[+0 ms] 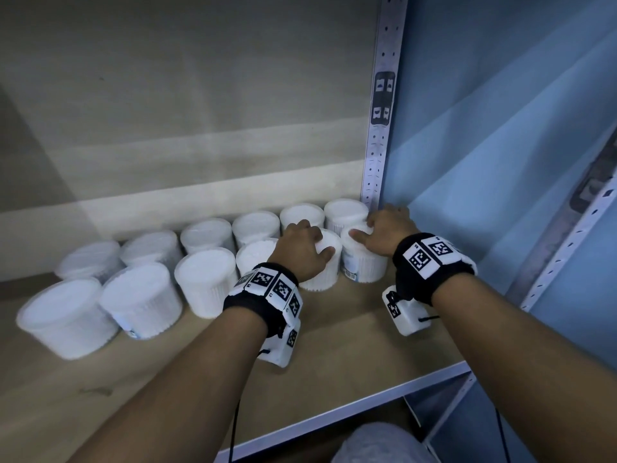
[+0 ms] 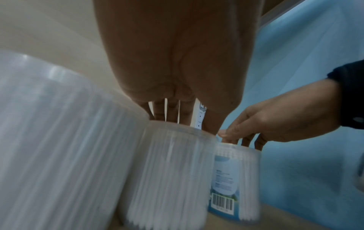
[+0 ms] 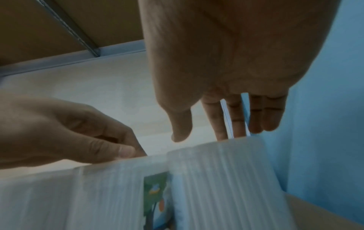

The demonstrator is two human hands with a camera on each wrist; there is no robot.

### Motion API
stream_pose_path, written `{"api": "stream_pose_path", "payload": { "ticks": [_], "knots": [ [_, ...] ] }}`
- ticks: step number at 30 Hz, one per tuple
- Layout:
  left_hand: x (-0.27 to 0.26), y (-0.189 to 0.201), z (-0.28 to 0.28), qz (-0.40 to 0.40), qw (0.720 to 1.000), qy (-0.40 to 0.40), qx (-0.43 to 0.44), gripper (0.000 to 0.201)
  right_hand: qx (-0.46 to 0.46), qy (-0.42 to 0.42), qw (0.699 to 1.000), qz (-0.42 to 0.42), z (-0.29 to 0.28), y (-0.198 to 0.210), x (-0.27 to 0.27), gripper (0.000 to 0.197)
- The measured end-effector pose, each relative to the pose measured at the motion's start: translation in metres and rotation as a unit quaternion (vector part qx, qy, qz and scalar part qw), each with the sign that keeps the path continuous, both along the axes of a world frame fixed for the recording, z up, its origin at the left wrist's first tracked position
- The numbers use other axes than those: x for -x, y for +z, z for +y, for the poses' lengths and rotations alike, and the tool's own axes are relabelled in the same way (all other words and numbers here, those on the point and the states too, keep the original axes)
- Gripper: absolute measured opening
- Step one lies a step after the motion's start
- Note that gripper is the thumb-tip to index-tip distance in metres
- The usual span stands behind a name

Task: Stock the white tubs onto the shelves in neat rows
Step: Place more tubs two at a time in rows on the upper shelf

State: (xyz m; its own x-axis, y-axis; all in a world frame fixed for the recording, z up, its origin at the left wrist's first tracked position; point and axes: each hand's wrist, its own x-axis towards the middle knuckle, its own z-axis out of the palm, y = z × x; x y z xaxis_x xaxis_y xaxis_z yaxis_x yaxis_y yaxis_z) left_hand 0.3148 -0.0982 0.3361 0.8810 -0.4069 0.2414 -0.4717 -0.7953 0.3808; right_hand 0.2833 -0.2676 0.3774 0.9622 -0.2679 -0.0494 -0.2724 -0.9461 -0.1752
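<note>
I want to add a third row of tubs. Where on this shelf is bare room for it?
Bare board runs along the shelf's front edge, before the front row of tubs and around both wrists. The back is crowded: two rows reach the right post, where the left hand and right hand rest on tubs.

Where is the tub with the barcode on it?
The barcode tub stands at the front row's right end under the right hand, by the shelf post.

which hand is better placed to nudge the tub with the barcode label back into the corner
Right. The right hand already rests on top of the barcode tub beside the upright; the left hand grips the neighbouring tub.
</note>
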Motion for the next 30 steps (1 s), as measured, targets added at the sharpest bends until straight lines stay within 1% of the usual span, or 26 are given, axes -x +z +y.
{"api": "stream_pose_path", "payload": {
  "ticks": [3,9,15,18,21,23,25,28,30],
  "knots": [
    [0.000,-0.001,0.000,0.003,1.000,0.000,-0.001,0.045,-0.002,0.002,1.000,0.010,-0.001,-0.008,-0.001,0.070],
    [-0.001,0.000,-0.001,0.002,1.000,-0.001,0.000,0.045,0.010,0.013,1.000,0.015,-0.001,-0.004,-0.003,0.069],
    [-0.001,-0.001,-0.001,0.003,1.000,-0.001,-0.002,0.044,0.001,0.035,0.999,0.020,0.001,0.002,0.000,0.057],
    [-0.001,-0.001,-0.001,0.001,1.000,-0.002,-0.002,0.044,-0.021,0.044,0.999,0.018,0.000,0.003,0.003,0.047],
    [0.000,0.000,-0.001,0.001,1.000,-0.001,-0.005,0.044,-0.059,0.046,0.997,0.019,-0.002,0.004,0.004,0.043],
    [0.000,0.000,-0.001,0.000,1.000,0.000,-0.009,0.044,-0.083,0.045,0.995,0.019,-0.002,0.005,0.004,0.045],
    [0.000,-0.001,-0.002,0.000,1.000,-0.001,-0.008,0.044,-0.088,0.037,0.995,0.010,-0.001,0.005,0.004,0.046],
    [-0.001,-0.001,-0.002,-0.002,1.000,-0.001,-0.005,0.043,-0.073,0.003,0.997,-0.030,0.000,0.006,0.005,0.050],
    [0.000,-0.002,-0.002,-0.002,1.000,0.000,-0.003,0.043,-0.056,-0.007,0.998,-0.017,0.001,0.005,0.004,0.057]
  ]
}}
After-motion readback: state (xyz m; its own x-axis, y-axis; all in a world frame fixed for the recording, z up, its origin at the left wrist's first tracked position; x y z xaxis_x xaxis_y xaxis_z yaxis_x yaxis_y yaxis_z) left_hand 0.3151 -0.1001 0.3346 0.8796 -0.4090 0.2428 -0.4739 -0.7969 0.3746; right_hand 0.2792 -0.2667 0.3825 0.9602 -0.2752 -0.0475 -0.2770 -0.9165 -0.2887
